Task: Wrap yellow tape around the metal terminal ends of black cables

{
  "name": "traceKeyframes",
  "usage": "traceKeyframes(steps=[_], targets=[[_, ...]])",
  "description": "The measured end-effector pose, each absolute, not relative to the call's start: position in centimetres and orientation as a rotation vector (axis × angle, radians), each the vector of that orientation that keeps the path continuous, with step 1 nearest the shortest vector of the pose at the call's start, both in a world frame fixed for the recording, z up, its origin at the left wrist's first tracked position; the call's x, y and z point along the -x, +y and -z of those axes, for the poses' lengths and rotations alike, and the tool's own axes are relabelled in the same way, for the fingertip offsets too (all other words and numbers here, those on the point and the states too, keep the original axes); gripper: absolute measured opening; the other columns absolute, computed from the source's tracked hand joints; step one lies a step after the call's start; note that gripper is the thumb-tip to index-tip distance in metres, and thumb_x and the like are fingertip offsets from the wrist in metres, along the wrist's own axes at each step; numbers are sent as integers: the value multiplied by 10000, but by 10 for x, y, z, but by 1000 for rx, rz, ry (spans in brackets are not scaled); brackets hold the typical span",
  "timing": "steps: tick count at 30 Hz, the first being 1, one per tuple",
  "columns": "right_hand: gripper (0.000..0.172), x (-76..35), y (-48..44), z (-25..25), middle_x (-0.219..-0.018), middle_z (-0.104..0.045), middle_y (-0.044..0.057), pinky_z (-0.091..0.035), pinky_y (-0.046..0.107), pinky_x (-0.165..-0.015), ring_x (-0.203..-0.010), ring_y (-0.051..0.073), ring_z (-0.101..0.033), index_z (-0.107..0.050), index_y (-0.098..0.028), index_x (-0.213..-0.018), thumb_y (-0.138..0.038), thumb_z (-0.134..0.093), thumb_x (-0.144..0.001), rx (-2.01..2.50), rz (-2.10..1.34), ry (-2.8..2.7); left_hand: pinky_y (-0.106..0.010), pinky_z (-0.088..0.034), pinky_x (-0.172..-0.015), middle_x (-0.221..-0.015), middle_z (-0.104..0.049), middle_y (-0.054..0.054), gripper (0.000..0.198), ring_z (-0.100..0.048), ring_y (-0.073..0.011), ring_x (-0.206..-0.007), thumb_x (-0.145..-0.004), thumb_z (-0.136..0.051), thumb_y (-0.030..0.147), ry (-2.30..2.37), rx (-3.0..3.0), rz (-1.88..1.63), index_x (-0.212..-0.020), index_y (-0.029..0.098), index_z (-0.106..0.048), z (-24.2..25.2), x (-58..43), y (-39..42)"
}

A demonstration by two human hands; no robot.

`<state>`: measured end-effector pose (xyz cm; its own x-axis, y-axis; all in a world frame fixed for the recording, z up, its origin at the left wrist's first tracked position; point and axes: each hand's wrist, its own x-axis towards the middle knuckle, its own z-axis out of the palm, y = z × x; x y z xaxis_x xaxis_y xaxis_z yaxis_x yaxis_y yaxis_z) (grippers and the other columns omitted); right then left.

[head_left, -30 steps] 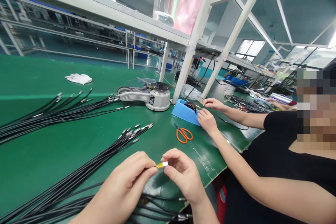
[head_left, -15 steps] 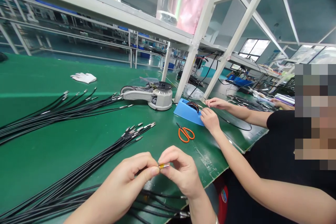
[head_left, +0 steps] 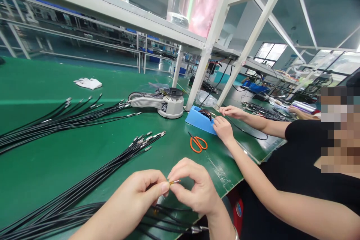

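Observation:
Above the green table's near edge, my left hand (head_left: 137,195) pinches a thin cable end (head_left: 174,182) between thumb and forefinger. That end has a yellow wrap and a small metal tip pointing right. My right hand (head_left: 194,185) curls around the tip, its thumb and forefinger closed on the wrapped part beside the left fingertips. Below my hands runs a bundle of black cables (head_left: 84,213) with metal ends, partly hidden by my left forearm. A second bundle of black cables (head_left: 112,170) lies just beyond, its metal ends toward the scissors (head_left: 198,144) with orange handles.
A co-worker's hands (head_left: 223,127) are at a blue tape dispenser (head_left: 201,120) on the right. Behind stands a grey-white round tape machine (head_left: 171,107). More black cables (head_left: 70,118) and a white glove (head_left: 87,83) lie at left. White shelf posts (head_left: 199,75) rise beyond.
The cable end has turned slightly between my fingers, so less of its yellow wrap shows. My right hand's fingers have shifted a little to the left around it. The co-worker's head has lowered.

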<state>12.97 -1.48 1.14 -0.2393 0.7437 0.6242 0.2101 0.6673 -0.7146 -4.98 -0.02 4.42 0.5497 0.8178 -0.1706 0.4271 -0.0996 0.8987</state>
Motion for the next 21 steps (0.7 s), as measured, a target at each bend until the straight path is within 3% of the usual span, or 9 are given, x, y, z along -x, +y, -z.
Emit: traceKeyframes(steps=[4,8,10,13,18,21], targets=[[127,-132,-17,-12,-807,-687,43,-491,289,-757,-769,159,-624,-669,-179,-812,-77,-611,-763,828,-646,-1781,-226,-320,-539,-601,-424,53,319,-400,-117,-585,-831,-473,432,1069,-1747,-473,-643,178,-525,-38,48,3],[169,-137,-19,-5,-966,-683,68,-493,306,-828,-896,179,-633,-655,-180,-982,-210,-616,-821,991,-968,-1522,-241,-406,-681,-748,-592,19,279,-542,-152,-734,-870,-444,400,1079,-1913,-622,-766,205,-616,-31,44,8],[232,-138,-18,-1,-907,-685,73,-517,292,-748,-829,177,-646,-643,-158,-990,-329,-611,-836,1067,-1129,-1332,-246,-417,-718,-786,-617,10,271,-567,-159,-771,-885,-429,380,1100,-2027,-651,-794,222,-630,-26,43,9],[313,-136,-17,3,-714,-657,47,-506,250,-603,-644,146,-620,-639,-124,-813,-436,-639,-794,1145,-1216,-1170,-250,-431,-724,-785,-612,1,291,-578,-164,-775,-902,-402,384,1110,-2143,-647,-805,236,-633,-19,42,11],[258,-130,-22,3,-619,-604,9,-464,235,-587,-581,123,-561,-599,-132,-704,-374,-654,-777,1184,-1162,-1126,-240,-452,-817,-953,-634,-14,271,-589,-179,-898,-878,-445,452,1092,-2131,-639,-983,264,-609,-10,41,10],[171,-129,-29,1,-654,-597,-4,-440,227,-622,-626,124,-556,-609,-149,-719,-288,-604,-820,1205,-1016,-1266,-224,-452,-809,-890,-637,-5,325,-590,-171,-863,-904,-364,471,1039,-2092,-558,-874,255,-603,-13,39,8]])
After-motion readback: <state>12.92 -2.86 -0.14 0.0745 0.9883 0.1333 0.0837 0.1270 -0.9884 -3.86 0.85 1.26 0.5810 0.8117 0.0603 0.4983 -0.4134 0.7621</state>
